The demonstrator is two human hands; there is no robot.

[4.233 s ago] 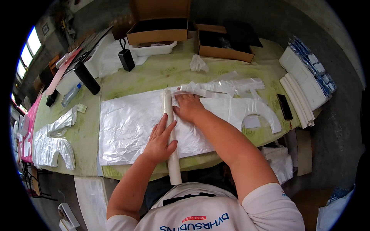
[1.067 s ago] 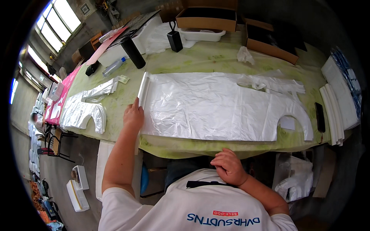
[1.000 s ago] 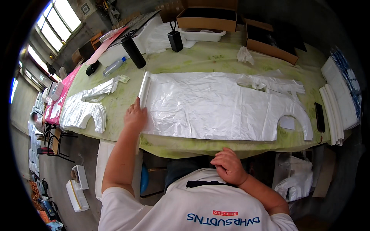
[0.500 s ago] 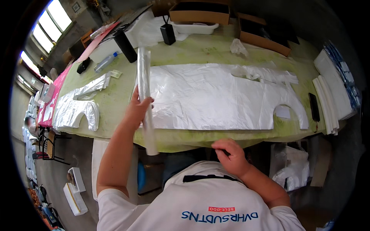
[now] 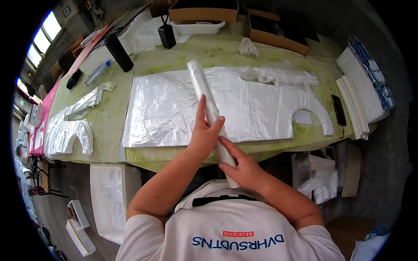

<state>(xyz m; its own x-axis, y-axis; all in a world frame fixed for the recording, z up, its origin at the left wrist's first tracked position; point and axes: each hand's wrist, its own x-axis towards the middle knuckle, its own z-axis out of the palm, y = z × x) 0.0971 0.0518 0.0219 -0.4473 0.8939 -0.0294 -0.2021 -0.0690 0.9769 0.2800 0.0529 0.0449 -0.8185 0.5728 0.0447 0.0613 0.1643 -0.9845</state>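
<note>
You had both hands on the long white cylindrical roll, which seemed to be of thin plastic film (image 5: pixel 201 78). Your left hand (image 5: pixel 200 135) grasped it near the middle, with the index finger straight along its side and the thumb laid over it. Your right hand (image 5: pixel 244 168) grasped it lower, nearer to your waist, between thumb and fingers; some of the fingers were hidden. The roll was tilted, its upper end over the wide, wrinkled, silvery-white plastic sheet (image 5: pixel 161 108) and its lower end beyond the front edge of the tabletop with the pale green patterned cover (image 5: pixel 159 57). Whether the roll touched the sheet, I could not tell.

The sheet lay flat, with its curved cut-out to your right, and a smaller folded piece of silvery-white plastic (image 5: pixel 58 135) lay well apart on your left.

In my judgement, the step in hand was handling the roll above the spread sheet. If you wished to lay the roll down there, the next move would call for turning it square to the sheet's long edges, with both hands supporting it evenly, so that the thin film did not wrinkle more.
</note>
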